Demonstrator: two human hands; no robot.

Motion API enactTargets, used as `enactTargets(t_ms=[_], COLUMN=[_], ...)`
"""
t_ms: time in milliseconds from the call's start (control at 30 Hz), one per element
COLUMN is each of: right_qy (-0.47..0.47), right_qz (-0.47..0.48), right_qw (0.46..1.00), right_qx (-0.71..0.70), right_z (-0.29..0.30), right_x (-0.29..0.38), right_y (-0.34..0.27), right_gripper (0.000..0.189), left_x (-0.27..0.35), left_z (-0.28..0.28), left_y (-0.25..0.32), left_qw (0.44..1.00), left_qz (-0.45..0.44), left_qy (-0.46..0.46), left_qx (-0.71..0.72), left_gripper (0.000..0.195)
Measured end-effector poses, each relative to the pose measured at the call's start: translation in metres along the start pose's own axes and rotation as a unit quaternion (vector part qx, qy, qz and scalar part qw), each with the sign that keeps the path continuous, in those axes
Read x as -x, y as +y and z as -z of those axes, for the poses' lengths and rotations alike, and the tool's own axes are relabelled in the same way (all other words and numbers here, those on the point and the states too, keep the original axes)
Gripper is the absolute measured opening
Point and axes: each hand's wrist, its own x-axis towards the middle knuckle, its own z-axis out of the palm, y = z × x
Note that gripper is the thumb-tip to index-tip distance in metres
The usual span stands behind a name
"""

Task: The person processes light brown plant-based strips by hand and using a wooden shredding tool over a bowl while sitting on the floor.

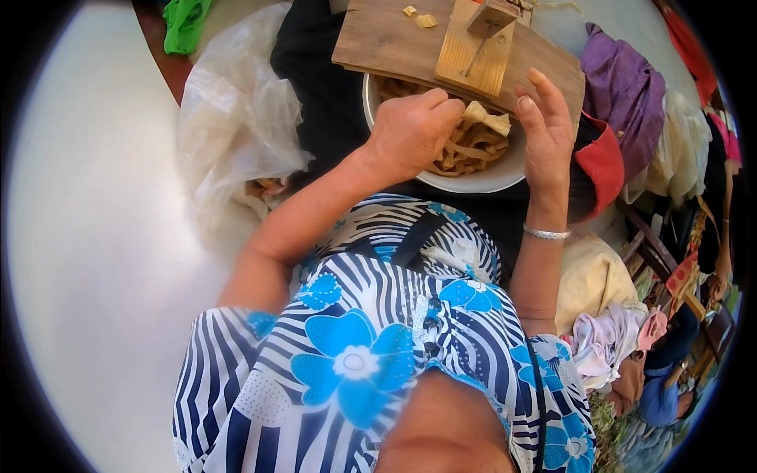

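Note:
A pale metal basin (485, 183) in front of me holds curled flat tan strips (467, 155), maybe plant fibre. My left hand (414, 133) is above the basin's left part, its fingers closed against the end of a tan strip (488, 118); how much it holds is hidden. My right hand (547, 127) is raised at the basin's right rim, fingers apart and nothing in it. Over the basin's far side lies a wooden board (390, 35), with a lighter wood block (500, 59) and an upright wooden piece (491, 18) on it. Small tan scraps (426, 21) lie on the board.
A clear plastic bag (230, 112) stands at the left, a green bag (184, 23) beyond it. Purple cloth (624, 94), red cloth (603, 162) and a cream sack (591, 278) are at the right. Another person's arm (724, 248) shows at the far right, and a person in blue (662, 396) below.

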Motion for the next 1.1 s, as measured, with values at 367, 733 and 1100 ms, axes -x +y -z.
enactTargets(t_ms=[367,733,1100], right_qy=[-0.095,-0.031,-0.028], right_qz=[-0.043,0.02,0.039], right_qw=[0.986,0.992,0.977], right_qx=[0.131,0.122,0.207], right_z=[0.026,0.017,0.015], right_x=[-0.014,-0.053,-0.061], right_y=[-0.011,-0.011,0.017], right_gripper=[0.014,0.012,0.015], left_x=[-0.026,-0.081,-0.094], left_z=[0.033,0.031,-0.004], left_y=[-0.032,-0.058,-0.076], left_qw=[0.884,0.856,0.917], left_qz=[0.246,0.26,0.222], left_qy=[-0.158,-0.155,-0.109], left_qx=[0.364,0.419,0.314], left_gripper=[0.018,0.015,0.015])
